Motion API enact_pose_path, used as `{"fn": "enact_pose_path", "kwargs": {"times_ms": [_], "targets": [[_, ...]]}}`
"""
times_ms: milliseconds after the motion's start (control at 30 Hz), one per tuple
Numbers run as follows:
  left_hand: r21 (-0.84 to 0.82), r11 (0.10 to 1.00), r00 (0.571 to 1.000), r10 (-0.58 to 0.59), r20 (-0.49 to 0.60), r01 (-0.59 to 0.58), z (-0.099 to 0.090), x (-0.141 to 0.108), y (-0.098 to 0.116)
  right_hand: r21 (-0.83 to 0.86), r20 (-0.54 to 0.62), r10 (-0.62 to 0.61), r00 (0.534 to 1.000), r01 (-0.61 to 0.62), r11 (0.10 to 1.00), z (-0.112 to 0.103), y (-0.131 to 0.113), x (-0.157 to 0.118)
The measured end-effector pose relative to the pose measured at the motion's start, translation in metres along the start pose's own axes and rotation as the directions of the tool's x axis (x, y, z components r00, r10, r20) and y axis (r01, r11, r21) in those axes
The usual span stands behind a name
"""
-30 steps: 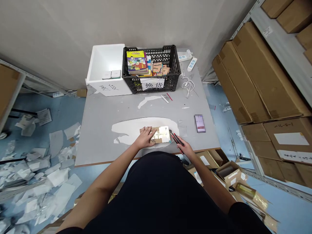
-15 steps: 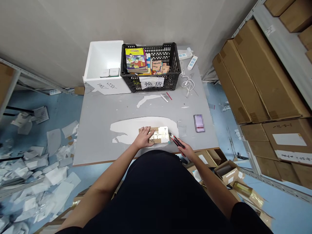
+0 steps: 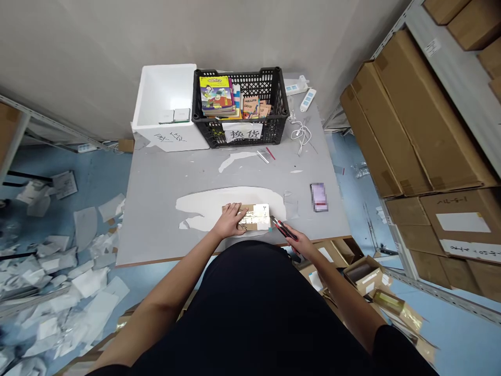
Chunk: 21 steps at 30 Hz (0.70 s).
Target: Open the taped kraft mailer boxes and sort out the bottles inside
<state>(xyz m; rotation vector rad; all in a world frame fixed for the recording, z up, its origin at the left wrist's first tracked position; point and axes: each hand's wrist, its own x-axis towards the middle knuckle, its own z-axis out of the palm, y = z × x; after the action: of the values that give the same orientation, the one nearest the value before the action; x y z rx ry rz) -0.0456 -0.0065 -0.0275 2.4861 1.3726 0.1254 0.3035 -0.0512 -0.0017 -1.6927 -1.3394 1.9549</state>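
A small cardboard box (image 3: pixel 261 215) with a white label and shiny tape lies near the table's front edge, on a bared white patch (image 3: pixel 219 197) of the tabletop. My left hand (image 3: pixel 229 221) presses on the box's left part, thumb and fingers spread over it. In my right hand (image 3: pixel 300 242) is a red and black utility knife (image 3: pixel 284 228), its fingers wrapped round the handle. The knife's tip points at the box's right end; whether it touches the cardboard I cannot tell.
At the table's back stand a white foam box (image 3: pixel 164 104) and a black crate (image 3: pixel 242 130) of books. A phone (image 3: pixel 319 197) lies right, below a white cable (image 3: pixel 301 134) and power strips (image 3: pixel 308 100). Large cartons (image 3: pixel 422 115) fill the right shelf; paper scraps (image 3: pixel 86 282) litter the floor.
The knife in my right hand has tilted slightly flatter beside the box's right end. My left hand stays on the box; the view has shifted a little.
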Motion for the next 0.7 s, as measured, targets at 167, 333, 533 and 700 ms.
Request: {"fn": "enact_pose_path", "kwargs": {"times_ms": [167, 333, 533, 700], "targets": [[0.005, 1.000, 1.000, 0.002, -0.007, -0.002, 0.000, 0.000, 0.001, 0.030, 0.002, 0.014, 1.000, -0.014, 0.999, 0.003, -0.002, -0.005], [-0.007, 1.000, 1.000, -0.005, -0.006, 0.005, 0.001, 0.000, 0.000, 0.051, -0.036, 0.005, 0.999, -0.003, 0.999, 0.012, 0.001, -0.008], [-0.028, 1.000, 1.000, -0.006, -0.005, 0.006, 0.000, 0.000, 0.000, 0.081, -0.088, 0.001, 0.996, 0.006, 0.997, 0.023, 0.010, -0.010], [-0.038, 0.999, 1.000, -0.005, 0.000, 0.005, -0.002, 0.001, 0.001, 0.082, -0.100, 0.019, 0.995, -0.011, 0.997, 0.028, 0.017, -0.015]]}}
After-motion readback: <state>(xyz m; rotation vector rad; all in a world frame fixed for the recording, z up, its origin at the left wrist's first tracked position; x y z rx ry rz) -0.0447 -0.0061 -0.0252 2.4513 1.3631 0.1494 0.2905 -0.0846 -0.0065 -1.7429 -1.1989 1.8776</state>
